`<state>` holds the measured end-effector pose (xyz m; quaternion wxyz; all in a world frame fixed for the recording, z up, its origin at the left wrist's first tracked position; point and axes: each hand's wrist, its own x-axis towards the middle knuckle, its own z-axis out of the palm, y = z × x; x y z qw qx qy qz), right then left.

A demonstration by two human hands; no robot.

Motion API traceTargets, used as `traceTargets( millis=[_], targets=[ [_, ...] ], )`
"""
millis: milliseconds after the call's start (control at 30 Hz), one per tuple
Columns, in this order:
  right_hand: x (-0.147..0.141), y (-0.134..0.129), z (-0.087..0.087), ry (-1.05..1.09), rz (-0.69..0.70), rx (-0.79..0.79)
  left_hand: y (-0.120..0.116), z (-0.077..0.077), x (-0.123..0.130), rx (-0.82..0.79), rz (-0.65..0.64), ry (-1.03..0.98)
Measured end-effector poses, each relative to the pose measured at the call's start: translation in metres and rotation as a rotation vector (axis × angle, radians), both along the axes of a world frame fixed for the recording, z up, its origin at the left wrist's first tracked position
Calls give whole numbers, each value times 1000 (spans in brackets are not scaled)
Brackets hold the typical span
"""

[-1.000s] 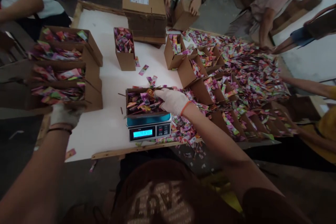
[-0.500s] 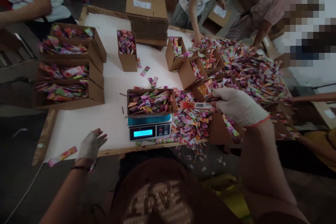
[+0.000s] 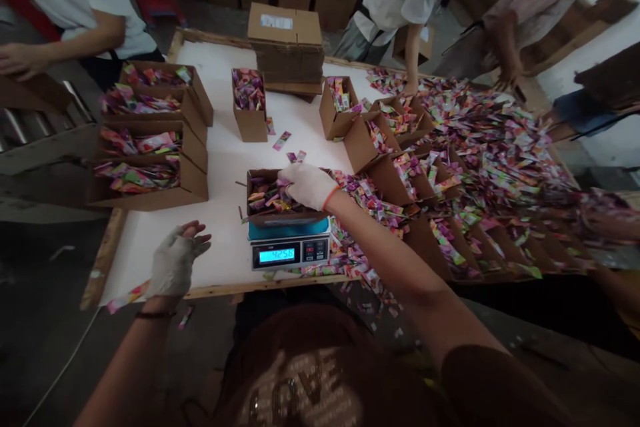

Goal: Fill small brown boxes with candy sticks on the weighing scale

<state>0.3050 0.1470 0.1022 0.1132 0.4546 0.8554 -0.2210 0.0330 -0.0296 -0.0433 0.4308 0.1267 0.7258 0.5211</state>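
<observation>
My right hand point(image 3: 309, 187), in a white glove, reaches over the open cardboard box point(image 3: 285, 219) on the digital scale point(image 3: 290, 252). Its fingers are closed and bent down at a small purple-pink packet point(image 3: 283, 181), among several more colourful packets inside; the palm hides part of the box. Blue digits glow on the scale's display point(image 3: 277, 255), reading about 4258. Over the table's front left corner, my left hand point(image 3: 175, 260) hangs open with loosely bent fingers, holding nothing. Its glove leaves the fingertips bare. A long pink and orange packet point(image 3: 129, 296) lies beside that wrist.
Filled boxes point(image 3: 193, 177) stand at the left, another box point(image 3: 251, 123) towards the back. Flattened cartons point(image 3: 285, 37) are stacked behind. A large heap of packets point(image 3: 495, 140) and more boxes point(image 3: 357, 147) cover the right side, where co-workers' hands point(image 3: 411, 88) reach in.
My right hand has moved left from the packet pile to the box on the scale, bringing a red and white packet. The display reading has changed. My left hand stays nearly in place.
</observation>
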Motion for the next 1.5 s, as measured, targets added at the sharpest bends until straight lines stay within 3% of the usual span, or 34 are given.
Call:
traceTargets(
  millis=[100,200,300,367,533,600,667,767,867,967,1033,1133,1233,1333,1400,1500],
  targets=[
    [60,-11,29,96,-122,130,-5,2,10,2,-35,6],
    [130,-26,59,20,-247,195,-13,-6,12,-39,-27,9],
    [151,-33,65,-51,-286,214,-12,-10,12,-61,-8,9],
    [127,-32,49,43,-243,170,-2,-6,14,-38,-11,23],
    [15,-18,-13,296,7,-57,29,12,31,53,-49,26],
    [-11,-11,-25,265,67,-127,33,15,39,62,-65,9],
    [-14,-6,-25,250,63,-166,31,13,45,51,-74,-8],
    [22,-10,-4,377,-105,-133,18,5,47,11,-74,-28],
    [93,-23,29,513,-326,-30,4,-4,38,-37,-44,-40],
    [161,-32,56,343,-378,5,-8,-8,22,-67,-5,-37],
    [180,-32,61,140,-328,73,-11,-7,12,-68,11,-17],
    [151,-25,48,-73,-187,121,-4,0,5,-41,4,18],
    [81,-15,21,-214,-95,21,15,13,12,9,-23,47],
    [25,-4,-1,-349,-100,2,39,26,29,85,-65,85],
    [11,1,-5,-366,-72,23,52,34,41,123,-114,93],
    [23,2,7,-302,-28,71,62,42,54,144,-187,91]
  ],
)
